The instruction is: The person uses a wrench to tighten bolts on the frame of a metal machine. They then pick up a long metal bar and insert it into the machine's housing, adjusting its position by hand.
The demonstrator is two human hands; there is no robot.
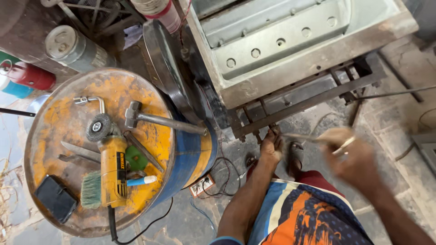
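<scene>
My left hand [271, 147] reaches down to the lower edge of a rusty metal frame [309, 97] and touches its bars, fingers closed around a bar end. My right hand [352, 156], blurred, holds a thin metal rod [302, 137] that points left toward the left hand. A ring-like metal piece shows at its fingers. The frame carries a grey sheet-metal box [281, 41] with round holes.
An upturned yellow and blue drum [54, 122] at the left bears a yellow angle grinder [113, 170], a hammer [156, 119], a brush [93, 188], a bent socket wrench [91, 100], flat files and a black phone [55, 198]. A socket box [202, 185] and cables lie on the concrete floor.
</scene>
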